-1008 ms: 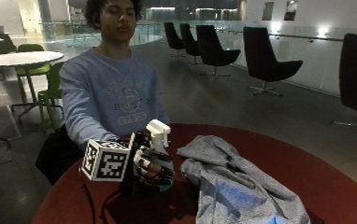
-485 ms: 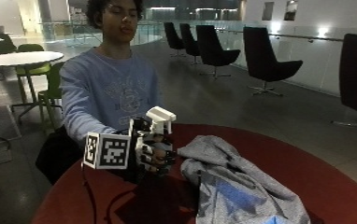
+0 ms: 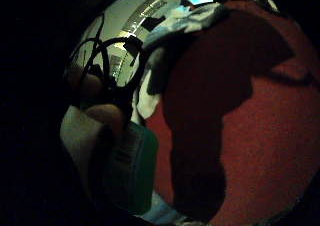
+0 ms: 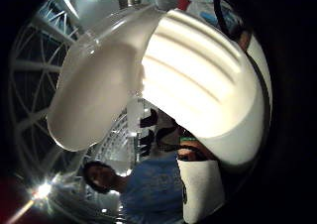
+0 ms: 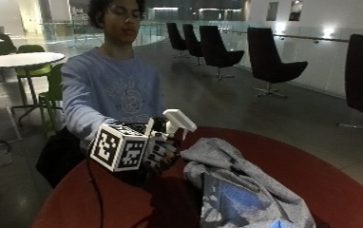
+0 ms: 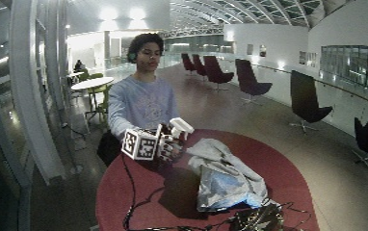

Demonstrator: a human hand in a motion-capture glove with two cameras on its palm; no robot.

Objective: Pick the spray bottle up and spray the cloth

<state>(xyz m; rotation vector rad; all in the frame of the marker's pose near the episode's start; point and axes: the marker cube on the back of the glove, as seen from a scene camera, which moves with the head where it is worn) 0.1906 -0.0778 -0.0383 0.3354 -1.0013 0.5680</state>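
My gloved right hand point(image 5: 159, 153) point(image 6: 170, 147) grips the spray bottle, fingers curled round its neck, and holds it above the red table point(image 5: 333, 180). The bottle's white nozzle head point(image 5: 178, 119) point(image 6: 181, 126) sticks up above the hand and points toward the cloth. Its white trigger head point(image 4: 198, 85) fills the thumb side palm view, and its green body point(image 3: 132, 168) shows in the little finger side palm view. The crumpled grey cloth point(image 5: 244, 185) point(image 6: 226, 175), with a blue patch, lies on the table just beside the hand; its edge point(image 3: 180, 21) shows too.
The round red table point(image 6: 139, 192) carries a tangle of cables and a dark device point(image 6: 255, 219) at its near edge. Black chairs point(image 5: 267, 61) line the hall behind; a white table point(image 5: 17, 59) with green chairs stands further back.
The hand has lifted the spray bottle higher off the table and turned its nozzle toward the cloth. The cloth has not moved.
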